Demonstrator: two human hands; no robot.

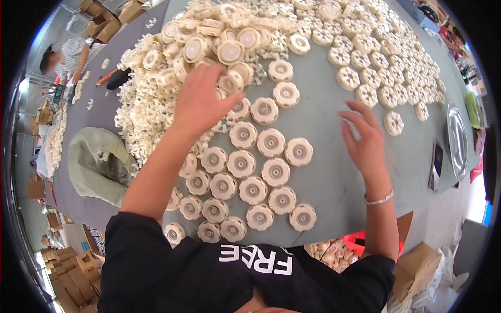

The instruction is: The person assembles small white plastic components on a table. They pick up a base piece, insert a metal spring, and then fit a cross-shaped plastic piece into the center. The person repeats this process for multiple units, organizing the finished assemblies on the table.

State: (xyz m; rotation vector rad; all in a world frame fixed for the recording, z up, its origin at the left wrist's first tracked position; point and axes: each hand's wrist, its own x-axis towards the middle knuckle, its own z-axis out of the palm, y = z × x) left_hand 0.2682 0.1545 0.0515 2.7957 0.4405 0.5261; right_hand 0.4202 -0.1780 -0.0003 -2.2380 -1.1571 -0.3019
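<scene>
Rows of round cream plastic wheel-like parts (240, 164) lie on the grey-green table in front of me, their hubs facing up. Over the near edge of a heap of similar parts (195, 48), my left hand (201, 99) reaches with thumb and fingers apart. A small round cream part (231, 82) shows between its thumb and forefinger; whether they touch it is unclear. My right hand (364, 138) hovers above bare table to the right, fingers spread and holding nothing. Beyond it are many spoked cream discs (367, 96) laid close together.
Small cream clips (148, 122) are piled at left beside a green cloth-lined container (96, 167). A metal tray (457, 141) and a phone (435, 167) lie at the right edge. Below the table stands a red container (356, 241) with parts. Another person (73, 57) works at far left.
</scene>
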